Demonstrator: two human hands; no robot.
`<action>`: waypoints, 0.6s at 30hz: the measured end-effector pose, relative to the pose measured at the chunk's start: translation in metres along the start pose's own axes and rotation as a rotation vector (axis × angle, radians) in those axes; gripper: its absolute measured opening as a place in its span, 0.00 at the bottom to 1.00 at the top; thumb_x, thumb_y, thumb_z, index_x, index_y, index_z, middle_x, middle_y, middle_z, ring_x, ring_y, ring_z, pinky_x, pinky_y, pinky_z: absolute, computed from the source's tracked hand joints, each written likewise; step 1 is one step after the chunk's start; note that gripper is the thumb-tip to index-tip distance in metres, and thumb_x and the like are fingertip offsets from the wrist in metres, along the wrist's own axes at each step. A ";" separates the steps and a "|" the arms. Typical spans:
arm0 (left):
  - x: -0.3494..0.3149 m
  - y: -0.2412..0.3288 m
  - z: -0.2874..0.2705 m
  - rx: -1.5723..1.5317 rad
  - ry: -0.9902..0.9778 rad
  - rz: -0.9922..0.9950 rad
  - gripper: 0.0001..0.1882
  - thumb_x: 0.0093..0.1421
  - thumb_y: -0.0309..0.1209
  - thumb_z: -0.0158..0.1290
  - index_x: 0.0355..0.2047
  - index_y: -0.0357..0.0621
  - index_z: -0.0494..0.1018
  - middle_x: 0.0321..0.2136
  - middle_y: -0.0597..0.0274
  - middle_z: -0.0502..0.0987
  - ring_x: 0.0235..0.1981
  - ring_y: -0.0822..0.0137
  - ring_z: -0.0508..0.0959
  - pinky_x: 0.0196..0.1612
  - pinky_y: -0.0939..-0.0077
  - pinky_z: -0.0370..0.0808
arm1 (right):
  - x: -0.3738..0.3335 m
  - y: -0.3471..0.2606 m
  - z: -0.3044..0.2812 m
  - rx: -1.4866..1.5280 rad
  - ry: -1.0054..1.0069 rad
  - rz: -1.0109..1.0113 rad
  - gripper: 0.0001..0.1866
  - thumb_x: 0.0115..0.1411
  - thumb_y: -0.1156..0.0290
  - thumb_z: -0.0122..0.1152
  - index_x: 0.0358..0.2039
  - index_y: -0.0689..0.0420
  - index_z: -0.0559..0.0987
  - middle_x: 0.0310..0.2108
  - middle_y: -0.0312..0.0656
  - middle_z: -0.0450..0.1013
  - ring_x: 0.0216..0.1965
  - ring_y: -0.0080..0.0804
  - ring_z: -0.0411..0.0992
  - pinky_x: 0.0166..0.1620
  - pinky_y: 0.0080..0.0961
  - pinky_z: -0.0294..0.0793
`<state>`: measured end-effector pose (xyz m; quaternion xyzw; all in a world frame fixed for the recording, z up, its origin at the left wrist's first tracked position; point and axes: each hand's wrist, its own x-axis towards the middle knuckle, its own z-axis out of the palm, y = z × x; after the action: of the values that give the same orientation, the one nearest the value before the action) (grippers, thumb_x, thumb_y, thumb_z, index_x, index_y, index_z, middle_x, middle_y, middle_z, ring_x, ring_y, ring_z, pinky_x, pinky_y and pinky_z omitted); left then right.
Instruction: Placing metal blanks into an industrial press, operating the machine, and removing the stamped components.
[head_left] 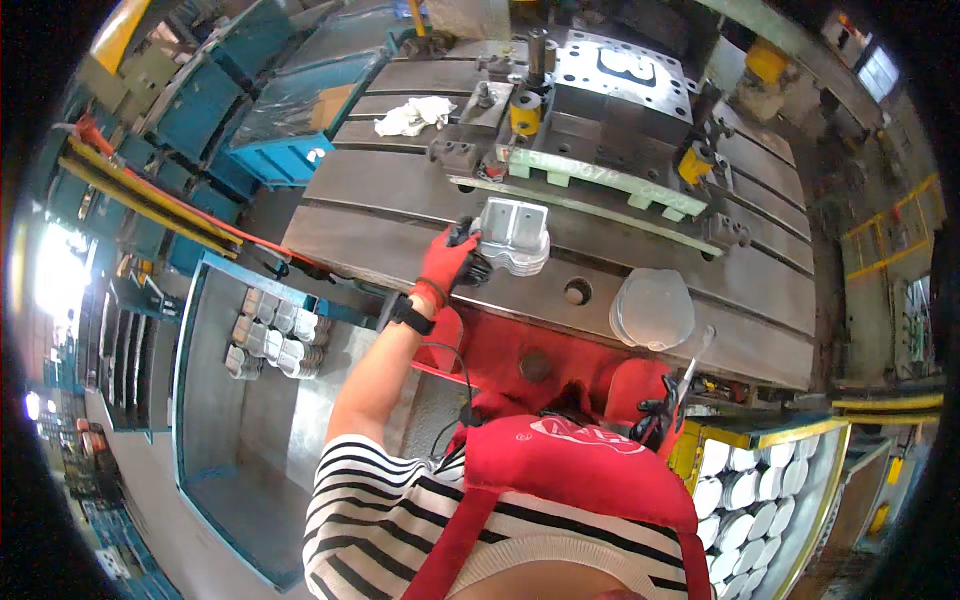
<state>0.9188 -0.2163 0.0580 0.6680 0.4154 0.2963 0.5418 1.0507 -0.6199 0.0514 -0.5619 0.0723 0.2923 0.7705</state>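
Press bed: one pressed metal stack in left grip.

The glove on the left hand is red and black. The metal box is shiny silver. The shirt has black and white stripes. The apron is red.

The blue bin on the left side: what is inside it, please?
Inside the blue bin, stacked shiny metal trays stand in rows near its far end. The remaining floor is bare grey metal. The person's left arm and striped sleeve cover its near right corner.
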 end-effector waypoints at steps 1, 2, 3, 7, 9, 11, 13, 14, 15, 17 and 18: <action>-0.003 0.008 0.000 0.069 0.044 -0.021 0.25 0.49 0.38 0.57 0.46 0.42 0.67 0.26 0.65 0.74 0.27 0.79 0.68 0.32 0.82 0.67 | -0.008 -0.003 0.007 -0.242 -0.110 -0.249 0.20 0.59 0.62 0.45 0.50 0.55 0.66 0.20 0.41 0.69 0.09 0.22 0.60 0.11 0.20 0.59; -0.004 0.010 -0.005 -0.061 0.041 -0.051 0.24 0.49 0.38 0.57 0.46 0.43 0.68 0.23 0.69 0.71 0.24 0.79 0.67 0.27 0.81 0.67 | -0.011 -0.008 0.013 -0.492 -0.222 -0.483 0.20 0.59 0.60 0.44 0.49 0.55 0.67 0.19 0.39 0.67 0.09 0.21 0.59 0.12 0.19 0.59; -0.010 0.020 -0.010 -0.066 0.067 -0.080 0.24 0.50 0.39 0.56 0.45 0.42 0.68 0.21 0.71 0.68 0.22 0.79 0.64 0.25 0.81 0.65 | -0.010 -0.019 0.018 -0.292 -0.156 -0.125 0.21 0.60 0.58 0.42 0.49 0.56 0.67 0.18 0.36 0.66 0.10 0.18 0.57 0.13 0.17 0.57; -0.027 0.036 -0.046 -0.314 0.043 -0.071 0.24 0.57 0.35 0.48 0.53 0.49 0.58 0.21 0.56 0.74 0.16 0.64 0.75 0.15 0.78 0.70 | -0.007 -0.036 0.027 -0.332 -0.352 0.016 0.21 0.60 0.56 0.41 0.46 0.58 0.70 0.16 0.34 0.64 0.09 0.17 0.55 0.12 0.17 0.55; -0.034 0.036 -0.061 -0.254 0.035 -0.087 0.23 0.57 0.35 0.47 0.53 0.49 0.59 0.20 0.57 0.74 0.19 0.65 0.76 0.17 0.78 0.71 | -0.003 -0.032 0.019 -0.301 -0.331 0.081 0.21 0.60 0.55 0.41 0.45 0.58 0.70 0.15 0.33 0.64 0.09 0.17 0.55 0.12 0.17 0.54; -0.046 0.045 -0.067 -0.216 0.036 -0.113 0.23 0.58 0.35 0.47 0.53 0.48 0.59 0.21 0.57 0.74 0.19 0.65 0.77 0.17 0.77 0.72 | -0.001 -0.027 0.016 -0.325 -0.302 0.177 0.24 0.60 0.51 0.41 0.47 0.56 0.69 0.15 0.31 0.63 0.09 0.17 0.54 0.12 0.16 0.53; -0.051 0.042 -0.076 -0.271 0.070 -0.100 0.22 0.58 0.35 0.47 0.52 0.49 0.60 0.21 0.58 0.75 0.19 0.66 0.76 0.18 0.77 0.72 | 0.005 -0.016 0.006 -0.335 -0.312 0.149 0.24 0.60 0.51 0.40 0.46 0.57 0.69 0.14 0.30 0.62 0.08 0.18 0.54 0.11 0.16 0.53; -0.050 0.032 -0.091 -0.269 0.079 -0.099 0.22 0.58 0.35 0.47 0.52 0.49 0.60 0.21 0.58 0.75 0.19 0.66 0.76 0.18 0.77 0.72 | 0.007 -0.013 0.004 -0.348 -0.340 0.129 0.24 0.60 0.51 0.39 0.44 0.57 0.70 0.13 0.30 0.61 0.08 0.18 0.54 0.11 0.16 0.52; -0.048 0.015 -0.110 -0.216 0.152 -0.004 0.21 0.58 0.35 0.47 0.52 0.49 0.61 0.21 0.57 0.75 0.19 0.66 0.76 0.19 0.77 0.72 | 0.005 -0.016 0.008 -0.349 -0.354 0.133 0.24 0.60 0.51 0.39 0.44 0.57 0.70 0.13 0.30 0.61 0.08 0.18 0.54 0.11 0.16 0.52; -0.060 0.043 -0.096 -0.321 0.210 0.011 0.18 0.57 0.29 0.47 0.49 0.45 0.65 0.32 0.64 0.72 0.21 0.70 0.75 0.21 0.74 0.75 | -0.001 -0.025 0.012 -0.250 -0.339 0.149 0.24 0.61 0.51 0.38 0.44 0.59 0.70 0.13 0.30 0.60 0.07 0.19 0.53 0.10 0.18 0.53; -0.064 0.045 -0.106 -0.319 0.214 0.014 0.18 0.57 0.29 0.47 0.49 0.45 0.65 0.32 0.64 0.72 0.21 0.70 0.75 0.21 0.74 0.75 | -0.006 -0.030 0.019 -0.249 -0.344 0.149 0.24 0.61 0.51 0.38 0.44 0.59 0.70 0.13 0.30 0.60 0.07 0.19 0.53 0.10 0.18 0.53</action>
<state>0.8086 -0.2250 0.1301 0.5410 0.4140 0.4315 0.5914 1.0582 -0.6109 0.0857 -0.5877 -0.0556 0.4468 0.6722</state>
